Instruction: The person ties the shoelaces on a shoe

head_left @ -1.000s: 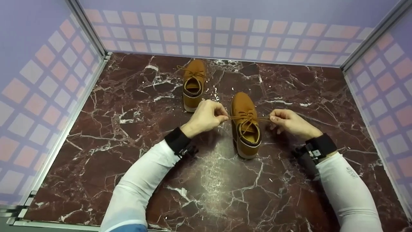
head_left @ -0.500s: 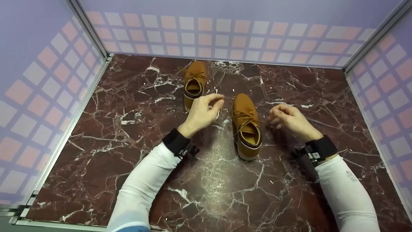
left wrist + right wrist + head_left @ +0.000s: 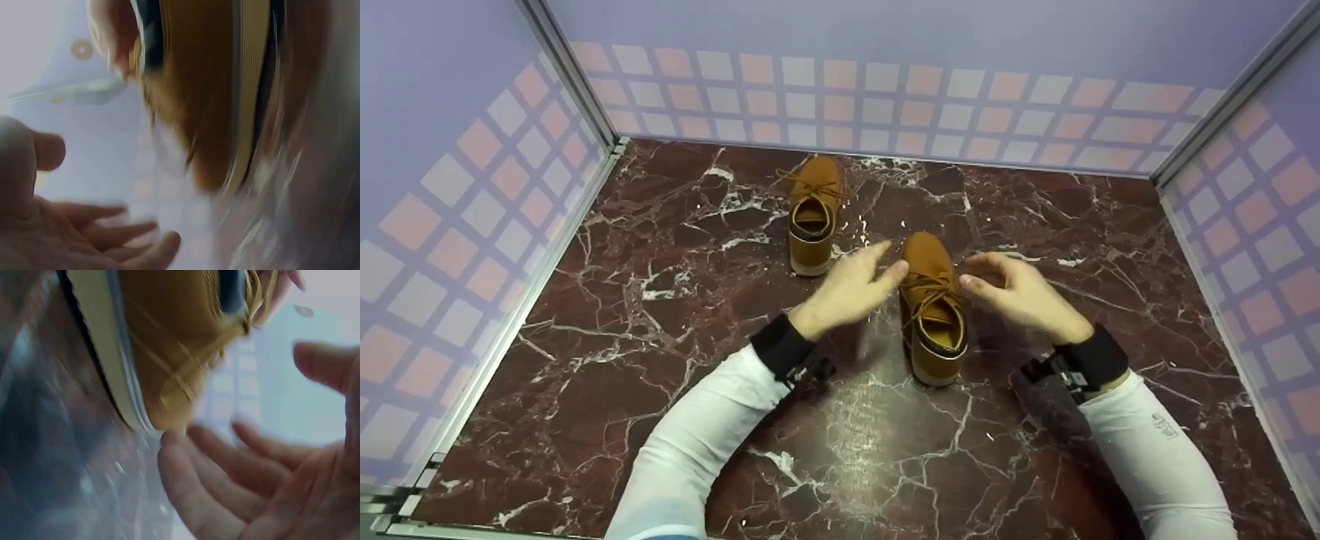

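Observation:
A tan lace-up shoe point(image 3: 928, 255) stands on the marbled surface between both hands, toe pointing away. Its brown laces point(image 3: 930, 289) cross the front in a bow, with loops and ends hanging at the sides. My left hand point(image 3: 851, 291) is just left of the shoe, thumb near the toe, fingers extended and holding nothing. On the other side, my right hand point(image 3: 1021, 298) has its thumb close to the laces, its palm empty. Both wrist views are blurred; the shoe's side point(image 3: 208, 84) fills much of the left one, and the loosely spread fingers point(image 3: 225, 467) show in the right one.
The matching tan shoe point(image 3: 810, 251), also laced, stands farther back on the left. Purple panels point(image 3: 885, 34) with pink and white squares wall the dark red marbled surface point(image 3: 607, 375) at the back and sides. Small white specks lie between the shoes.
The hands first held the lace loops pulled out sideways, then let go of them. The loops now droop beside the shoe, and both hands have moved back in toward it with fingers loosened.

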Demonstrator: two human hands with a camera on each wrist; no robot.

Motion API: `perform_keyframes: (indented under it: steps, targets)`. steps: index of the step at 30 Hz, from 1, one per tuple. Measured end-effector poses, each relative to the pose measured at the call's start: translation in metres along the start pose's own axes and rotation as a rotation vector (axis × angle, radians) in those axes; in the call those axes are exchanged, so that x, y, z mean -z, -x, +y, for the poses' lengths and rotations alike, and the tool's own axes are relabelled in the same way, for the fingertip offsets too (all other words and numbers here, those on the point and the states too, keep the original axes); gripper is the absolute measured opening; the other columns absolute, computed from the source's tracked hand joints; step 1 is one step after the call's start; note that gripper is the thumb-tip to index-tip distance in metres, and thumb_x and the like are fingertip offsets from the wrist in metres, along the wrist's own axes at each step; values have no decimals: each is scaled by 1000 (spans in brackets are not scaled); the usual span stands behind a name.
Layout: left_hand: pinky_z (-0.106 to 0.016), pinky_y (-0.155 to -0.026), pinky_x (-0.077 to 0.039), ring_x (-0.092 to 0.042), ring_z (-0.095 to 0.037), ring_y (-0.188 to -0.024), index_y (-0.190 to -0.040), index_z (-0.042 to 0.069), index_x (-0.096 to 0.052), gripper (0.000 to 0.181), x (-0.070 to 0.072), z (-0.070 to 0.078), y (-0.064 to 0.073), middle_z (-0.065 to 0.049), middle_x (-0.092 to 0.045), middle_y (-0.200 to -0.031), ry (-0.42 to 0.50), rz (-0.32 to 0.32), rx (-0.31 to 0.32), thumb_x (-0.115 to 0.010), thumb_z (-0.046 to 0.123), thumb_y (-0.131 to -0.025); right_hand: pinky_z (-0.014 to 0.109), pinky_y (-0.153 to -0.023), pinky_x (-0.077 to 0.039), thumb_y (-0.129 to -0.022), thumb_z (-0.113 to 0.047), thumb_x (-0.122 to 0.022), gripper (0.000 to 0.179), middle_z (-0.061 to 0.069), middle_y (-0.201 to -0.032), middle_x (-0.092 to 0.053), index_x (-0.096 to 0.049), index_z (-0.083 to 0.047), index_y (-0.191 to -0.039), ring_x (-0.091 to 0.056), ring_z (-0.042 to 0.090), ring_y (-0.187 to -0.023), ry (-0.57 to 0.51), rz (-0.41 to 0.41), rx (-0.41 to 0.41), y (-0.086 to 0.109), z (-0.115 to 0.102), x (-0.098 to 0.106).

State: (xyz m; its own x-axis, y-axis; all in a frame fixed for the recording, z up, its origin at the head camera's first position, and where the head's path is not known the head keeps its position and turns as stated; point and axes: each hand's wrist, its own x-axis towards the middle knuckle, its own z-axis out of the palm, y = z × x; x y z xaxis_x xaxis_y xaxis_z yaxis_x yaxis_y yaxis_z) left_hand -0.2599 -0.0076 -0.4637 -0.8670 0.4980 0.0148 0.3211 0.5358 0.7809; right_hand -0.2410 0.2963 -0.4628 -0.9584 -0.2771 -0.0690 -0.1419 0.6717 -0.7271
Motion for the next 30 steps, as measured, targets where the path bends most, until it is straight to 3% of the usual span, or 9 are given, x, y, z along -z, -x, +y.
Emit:
perform_keyframes:
  steps: [3, 5, 9, 12, 16, 20, 23, 26, 30]
  targets:
    - [-57, -144, -23, -28, -40, -174, -177, -1, -22, 83, -20, 6, 8, -25, -26, -185, 238, -126, 135, -41, 56, -120, 67, -135, -37, -117, -47, -54, 76, 32, -174, -45, -36, 4, -171, -47, 51, -161, -75, -45, -66, 5, -6, -15]
    - [-57, -145, -21, -26, -38, -175, -178, 2, -22, 82, -34, 12, 10, -23, -26, -186, 389, -153, 203, -39, 58, -119, 65, -141, -28, -119, -45, -48, 81, 34, -179, -33, -21, 7, -175, -36, 51, -168, -155, -71, -109, 7, -11, -25]
    - [-50, -146, -20, -27, -35, -175, -177, 2, -26, 78, -54, 22, 6, -21, -29, -185, 568, -72, 256, -40, 54, -120, 58, -146, -17, -122, -37, -40, 79, 34, -183, -19, -7, 11, -175, -20, 48, -174, -353, -82, -159, 2, -21, -41]
    - [-49, -147, -18, -26, -33, -176, -176, 4, -29, 77, -55, 24, -4, -18, -30, -186, 644, 33, 295, -38, 55, -120, 55, -147, -12, -123, -35, -37, 75, 31, -186, -14, -9, 11, -175, -12, 44, -177, -527, -61, -148, -10, -26, -49]
    - [-47, -147, -17, -25, -32, -176, -175, 4, -32, 76, -45, 16, -22, -16, -31, -186, 755, 172, 339, -33, 57, -120, 43, -143, -30, -122, -42, -43, 70, 20, -179, -41, -32, 6, -172, -39, 30, -169, -835, -82, -60, -39, -24, -61]
    - [-44, -148, -10, -13, -31, -179, -178, 0, -19, 85, -35, 7, -42, -16, -17, -190, 777, 280, 411, -28, 61, -120, 33, -124, -50, -118, -53, -51, 58, 3, -148, -71, -60, -7, -153, -65, 15, -138, -1044, -139, -43, -71, -20, -68]
    - [-44, -148, -6, -7, -30, -179, -179, 1, -11, 90, -30, 2, -56, -14, -9, -191, 756, 332, 475, -25, 66, -118, 34, -120, -51, -117, -57, -49, 57, 2, -143, -74, -66, -12, -147, -68, 15, -133, -1045, -117, -122, -88, -29, -69]
    - [-42, -148, -8, -8, -29, -179, -179, 1, -10, 87, -27, -7, -73, -14, -9, -191, 740, 371, 489, -31, 60, -119, 33, -122, -51, -119, -55, -44, 61, 8, -157, -67, -64, -9, -154, -65, 17, -138, -914, -33, -166, -102, -41, -70]
    - [-37, -146, -17, -16, -26, -178, -179, 2, -13, 81, -31, -44, -116, -13, -16, -191, 634, 390, 501, -45, 43, -117, 28, -127, -44, -121, -51, -36, 67, 13, -172, -54, -55, -2, -162, -57, 18, -148, -765, 63, -169, -119, -47, -69]
